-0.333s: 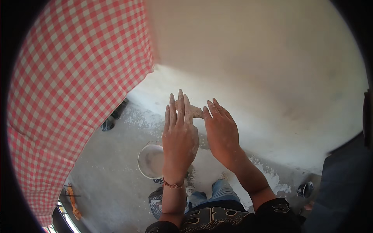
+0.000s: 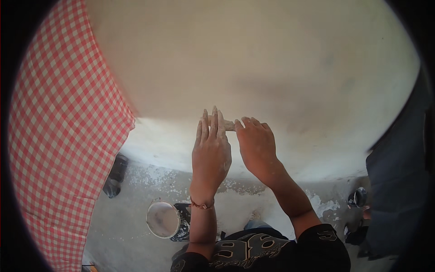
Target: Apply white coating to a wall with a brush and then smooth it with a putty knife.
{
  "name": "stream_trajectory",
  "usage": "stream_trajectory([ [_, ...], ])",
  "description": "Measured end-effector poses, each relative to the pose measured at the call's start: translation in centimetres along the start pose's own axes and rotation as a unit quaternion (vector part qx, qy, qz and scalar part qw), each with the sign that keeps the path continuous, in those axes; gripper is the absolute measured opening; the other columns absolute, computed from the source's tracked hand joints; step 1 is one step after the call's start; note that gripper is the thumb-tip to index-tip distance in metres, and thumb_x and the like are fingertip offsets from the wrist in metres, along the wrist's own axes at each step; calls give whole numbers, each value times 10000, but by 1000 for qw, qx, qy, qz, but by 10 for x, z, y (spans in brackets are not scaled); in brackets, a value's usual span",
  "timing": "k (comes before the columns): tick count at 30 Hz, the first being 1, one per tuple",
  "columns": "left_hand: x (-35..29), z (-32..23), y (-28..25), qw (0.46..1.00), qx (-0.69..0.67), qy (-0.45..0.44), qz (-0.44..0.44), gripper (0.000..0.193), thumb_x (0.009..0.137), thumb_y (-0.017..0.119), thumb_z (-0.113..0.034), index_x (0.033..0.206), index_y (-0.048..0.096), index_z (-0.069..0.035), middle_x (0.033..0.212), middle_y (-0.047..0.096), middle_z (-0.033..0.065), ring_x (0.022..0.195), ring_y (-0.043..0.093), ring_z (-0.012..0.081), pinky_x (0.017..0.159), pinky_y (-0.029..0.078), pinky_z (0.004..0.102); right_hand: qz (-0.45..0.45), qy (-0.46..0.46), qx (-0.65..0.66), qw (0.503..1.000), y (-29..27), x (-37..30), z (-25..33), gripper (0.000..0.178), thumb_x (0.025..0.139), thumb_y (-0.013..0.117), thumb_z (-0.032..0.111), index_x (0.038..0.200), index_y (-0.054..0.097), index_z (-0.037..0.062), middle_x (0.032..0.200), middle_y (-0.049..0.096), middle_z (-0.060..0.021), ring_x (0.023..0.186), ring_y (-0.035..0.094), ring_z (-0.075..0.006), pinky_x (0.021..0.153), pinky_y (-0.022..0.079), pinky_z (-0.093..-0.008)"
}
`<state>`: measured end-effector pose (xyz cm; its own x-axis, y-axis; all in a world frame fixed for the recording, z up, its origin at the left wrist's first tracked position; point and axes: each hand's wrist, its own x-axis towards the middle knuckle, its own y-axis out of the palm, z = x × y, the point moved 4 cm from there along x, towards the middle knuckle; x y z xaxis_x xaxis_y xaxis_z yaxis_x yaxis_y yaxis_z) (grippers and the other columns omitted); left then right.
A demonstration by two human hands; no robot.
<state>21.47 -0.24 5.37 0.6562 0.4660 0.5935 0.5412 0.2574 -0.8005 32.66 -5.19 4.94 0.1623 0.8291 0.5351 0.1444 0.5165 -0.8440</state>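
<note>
A slim, pale, putty-smeared tool (image 2: pixel 229 125) lies crosswise in front of me against the wall; its exact kind I cannot make out. My right hand (image 2: pixel 257 144) closes around its right end, fingers bent over it. On the tool's left part rests my left hand (image 2: pixel 211 156), palm turned away, with long fingers spread and dusted white. Those fingers hide most of that part of the tool. Ahead of both hands rises the cream plastered wall (image 2: pixel 253 54), with darker smudges on it.
Red-and-white checked cloth (image 2: pixel 59 136) hangs along the left. Below my left forearm, a bucket (image 2: pixel 163 219) of pale mix stands on the grey, splattered floor (image 2: pixel 122 226). Dark cloth (image 2: pixel 398 195) hangs at right, near a small black container (image 2: pixel 358 197).
The view has shifted, so the wall fills more of it and the checked cloth sits further left. Both hands keep nearly the same pose on the tool.
</note>
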Motion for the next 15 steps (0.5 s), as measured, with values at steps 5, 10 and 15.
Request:
stream_trajectory([
  [5,52,-27,30,999,23,44,-14,550,1001,503,-71,1505,415,131,1611,405,262,1539,317,417,1281,269,478,39,47,5,998,-19,20,-52,377,872,638,-11,1244,693,15,1005,697,-129,938,704,-291,834,549,-447],
  [10,96,-31,40,995,19,67,-78,486,1028,510,-91,1476,484,97,1599,435,248,1528,353,398,1272,289,473,-23,59,-13,998,-34,45,-77,332,885,631,-11,1210,695,24,931,677,-131,844,709,-294,678,551,-415],
  [15,139,-12,32,987,51,91,-124,311,1045,568,-149,1314,670,-31,1552,529,168,1495,432,340,1229,384,440,-6,81,-26,996,-56,81,-81,171,913,641,14,1071,705,19,874,674,-131,766,712,-324,688,557,-429],
])
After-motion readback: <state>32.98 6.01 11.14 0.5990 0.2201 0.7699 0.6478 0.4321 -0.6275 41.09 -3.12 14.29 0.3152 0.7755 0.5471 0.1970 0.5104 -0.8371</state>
